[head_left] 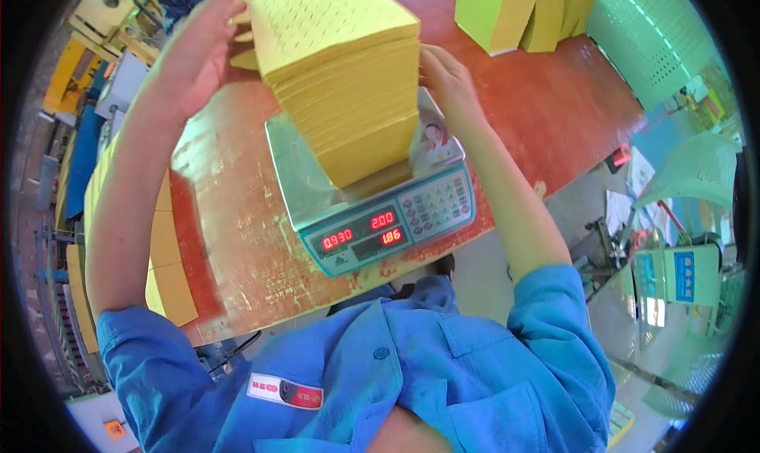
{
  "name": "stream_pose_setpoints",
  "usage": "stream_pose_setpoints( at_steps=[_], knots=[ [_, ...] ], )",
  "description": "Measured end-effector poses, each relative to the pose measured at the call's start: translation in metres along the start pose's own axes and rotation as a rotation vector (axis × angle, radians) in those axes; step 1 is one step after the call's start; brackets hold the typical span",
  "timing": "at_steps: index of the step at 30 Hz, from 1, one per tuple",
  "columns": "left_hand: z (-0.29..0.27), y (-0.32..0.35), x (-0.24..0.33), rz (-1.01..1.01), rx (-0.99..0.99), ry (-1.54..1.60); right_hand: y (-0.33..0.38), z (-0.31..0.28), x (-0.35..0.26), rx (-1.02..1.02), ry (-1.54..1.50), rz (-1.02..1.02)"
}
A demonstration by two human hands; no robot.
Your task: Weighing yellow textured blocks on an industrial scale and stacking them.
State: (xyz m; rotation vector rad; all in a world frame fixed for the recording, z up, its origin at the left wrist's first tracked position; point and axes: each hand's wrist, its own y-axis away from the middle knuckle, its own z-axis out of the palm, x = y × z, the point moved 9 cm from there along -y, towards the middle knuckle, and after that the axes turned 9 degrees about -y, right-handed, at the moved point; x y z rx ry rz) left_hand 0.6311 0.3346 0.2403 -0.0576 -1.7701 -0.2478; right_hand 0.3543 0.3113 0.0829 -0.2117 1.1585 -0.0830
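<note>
A tall stack of yellow paper sheets (pixel 356 81) stands on the metal pan (pixel 297 164) of a digital scale (pixel 388 223). Rows of small slits mark the top sheet. Red figures glow on the scale's display, and a keypad lies to their right. My left hand (pixel 198 61) is at the stack's upper left side, fingers stretched and apart; yellow shows at its fingertips, and I cannot tell whether that is paper or finger covers. Against the stack's right side rests my right hand (pixel 451 81), its fingers laid along the sheets and partly hidden behind them.
The scale sits near the front edge of a worn red-brown table (pixel 237 247). More yellow stacks (pixel 507 13) stand at the far right, beside a perforated pale green panel (pixel 653 33). Yellow blocks (pixel 170 287) line the left side. Green chairs (pixel 689 176) are at the right.
</note>
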Motion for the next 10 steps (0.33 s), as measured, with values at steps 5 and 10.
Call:
stream_pose_setpoints(
  at_steps=[5,10],
  knots=[
    [0.056,-0.002,-0.010,-0.207,0.101,-0.111,-0.069,0.046,0.074,-0.349,0.078,-0.063],
    [0.070,0.038,-0.030,-0.286,0.189,0.047,-0.021,0.042,0.069,-0.417,0.230,0.103]
  ],
)
